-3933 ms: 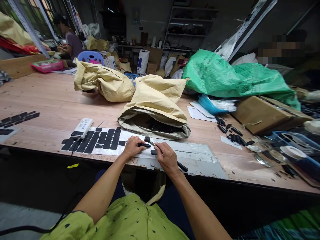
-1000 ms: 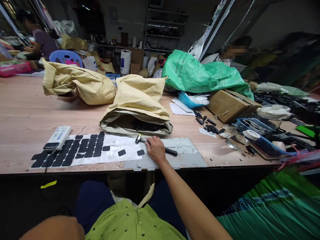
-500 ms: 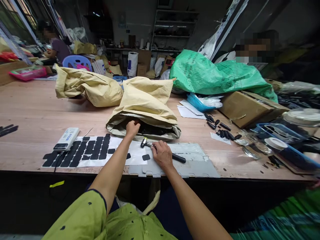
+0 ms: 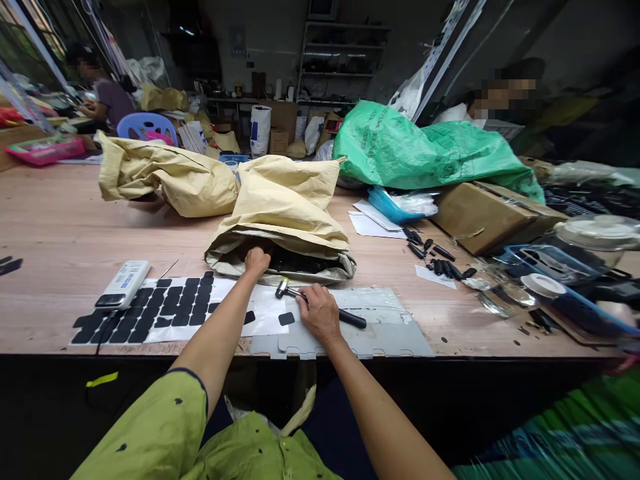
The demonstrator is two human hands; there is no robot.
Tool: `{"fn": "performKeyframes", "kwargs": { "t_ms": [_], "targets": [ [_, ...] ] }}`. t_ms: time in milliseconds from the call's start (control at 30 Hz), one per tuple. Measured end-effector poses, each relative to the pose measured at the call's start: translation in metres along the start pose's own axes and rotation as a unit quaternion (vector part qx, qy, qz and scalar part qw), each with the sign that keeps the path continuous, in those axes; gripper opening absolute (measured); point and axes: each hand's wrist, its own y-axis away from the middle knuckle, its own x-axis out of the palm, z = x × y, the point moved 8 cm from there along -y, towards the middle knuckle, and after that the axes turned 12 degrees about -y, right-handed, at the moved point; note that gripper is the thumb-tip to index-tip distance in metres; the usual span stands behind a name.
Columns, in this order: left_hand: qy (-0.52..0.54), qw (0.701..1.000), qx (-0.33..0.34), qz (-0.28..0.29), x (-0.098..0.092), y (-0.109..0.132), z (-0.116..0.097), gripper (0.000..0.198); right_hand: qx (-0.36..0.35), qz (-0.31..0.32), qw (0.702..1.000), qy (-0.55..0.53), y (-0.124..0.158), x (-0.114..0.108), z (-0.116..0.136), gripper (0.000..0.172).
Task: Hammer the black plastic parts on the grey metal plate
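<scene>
Black-handled hammer with metal shaft (image 4: 353, 319) low over a flat grey sheet (image 4: 395, 339) at the near edge of a wood-grain table (image 4: 55, 230); right hand (image 4: 320, 312) closed around it. To the left, black rounded-square pieces (image 4: 184, 310) on white paper (image 4: 270, 323). Beyond, left hand (image 4: 257, 260) in the mouth of a pale-yellow sack (image 4: 290, 193); fingers hidden, grip cannot be told. Farther back, crinkled green plastic sack (image 4: 425, 150).
</scene>
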Motion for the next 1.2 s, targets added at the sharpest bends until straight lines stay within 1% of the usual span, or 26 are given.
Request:
{"fn": "performKeyframes", "kwargs": {
  "t_ms": [33, 100, 167, 200, 233, 300, 400, 467, 567, 733, 900, 1067, 1200],
  "targets": [
    [-0.001, 1.0, 0.007, -0.011, -0.006, 0.009, 0.005, 0.024, 0.001, 0.001, 1.0, 0.001, 0.0, 0.0, 0.0, 0.011],
    [0.017, 0.998, 0.05, -0.046, -0.019, 0.032, 0.014, 0.023, 0.003, 0.002, 1.0, 0.002, 0.0, 0.0, 0.0, 0.011],
    [0.055, 0.988, 0.124, -0.078, -0.029, 0.061, 0.021, 0.021, 0.003, 0.004, 1.0, 0.005, 0.0, 0.0, 0.001, 0.011],
    [0.073, 0.98, 0.163, -0.086, -0.03, 0.076, 0.025, 0.02, 0.003, 0.004, 1.0, 0.006, 0.0, 0.0, 0.001, 0.011],
    [0.083, 0.973, 0.196, -0.087, -0.029, 0.09, 0.029, 0.019, 0.003, 0.003, 1.0, 0.008, 0.0, 0.0, 0.002, 0.011],
    [0.077, 0.965, 0.241, -0.073, -0.021, 0.112, 0.037, 0.016, 0.004, 0.002, 1.0, 0.009, 0.0, 0.0, 0.002, 0.011],
    [0.052, 0.961, 0.268, -0.052, -0.007, 0.129, 0.045, 0.013, 0.004, 0.001, 1.0, 0.007, 0.0, 0.001, 0.001, 0.011],
    [0.041, 0.961, 0.271, -0.046, -0.002, 0.132, 0.047, 0.015, 0.003, 0.001, 1.0, 0.007, 0.001, 0.001, 0.001, 0.011],
    [0.028, 0.962, 0.267, -0.042, -0.001, 0.132, 0.047, 0.021, 0.005, 0.0, 1.0, 0.01, 0.001, 0.001, 0.001, 0.012],
    [0.034, 0.969, 0.243, -0.023, 0.001, 0.129, 0.049, 0.017, 0.003, 0.0, 1.0, 0.01, 0.002, 0.002, 0.0, 0.012],
    [0.047, 0.971, 0.233, -0.002, 0.002, 0.128, 0.051, 0.018, -0.011, 0.007, 0.999, 0.029, 0.002, 0.002, 0.002, 0.013],
    [0.041, 0.976, 0.212, 0.013, 0.001, 0.127, 0.051, 0.018, -0.044, 0.011, 0.999, 0.026, 0.006, 0.001, 0.012, 0.018],
    [0.035, 0.978, 0.206, 0.011, 0.0, 0.127, 0.05, 0.02, -0.047, -0.015, 0.999, 0.0, 0.014, -0.006, 0.029, 0.022]
  ]
}}
